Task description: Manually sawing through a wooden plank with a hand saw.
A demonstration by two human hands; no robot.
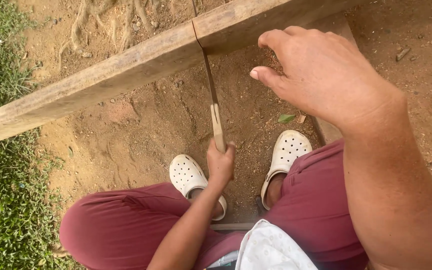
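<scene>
saw blade deep in the plank

a long wooden plank (126,70) runs from near left up to far right across bare, sandy ground (141,130), with grass (1,165) along the left edge. a handsaw (212,95) stands in a cut through the plank, its thin dark blade passing down through the kerf and its pale wooden handle hanging below.

the left hand (221,165) is clenched round the lower end of that handle, so the blade and the cut lie straight above and beyond the fist, farther from the body. the right hand (321,75) is spread loose, fingers slack and grasping nothing, hovering just right of the kerf over the plank's near edge.

to saw well here, it seems best to keep the blade in line with the existing cut, pull in long even strokes, and press the free hand flat on the wood, clear of the teeth.

two white perforated clogs (191,175) sit below, with maroon trousers (121,225).
</scene>
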